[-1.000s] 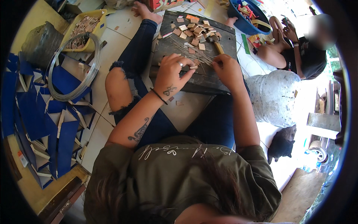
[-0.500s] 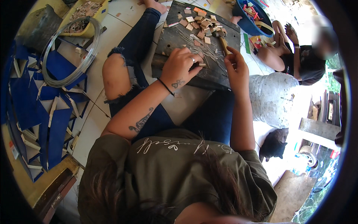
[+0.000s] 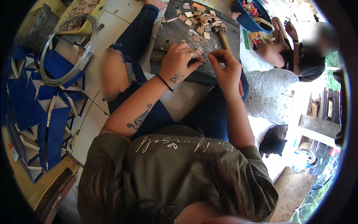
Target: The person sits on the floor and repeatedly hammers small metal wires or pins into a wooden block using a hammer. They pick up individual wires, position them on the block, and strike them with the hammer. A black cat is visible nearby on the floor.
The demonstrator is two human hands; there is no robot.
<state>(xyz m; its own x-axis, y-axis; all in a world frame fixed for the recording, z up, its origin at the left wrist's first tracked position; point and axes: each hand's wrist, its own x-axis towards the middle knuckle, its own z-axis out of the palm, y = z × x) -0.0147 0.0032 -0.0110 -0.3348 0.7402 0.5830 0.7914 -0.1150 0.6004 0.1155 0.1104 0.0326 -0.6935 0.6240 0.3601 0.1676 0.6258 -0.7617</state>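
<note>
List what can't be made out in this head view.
- What the left hand and right hand pinch: too small, fingers cover it.
- Board: far end cut off by the top edge.
- Yellow tub: cut off by the top edge.

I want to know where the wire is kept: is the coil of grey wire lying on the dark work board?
No, the coil of grey wire lies on the tiled floor, left of the dark work board.
</note>
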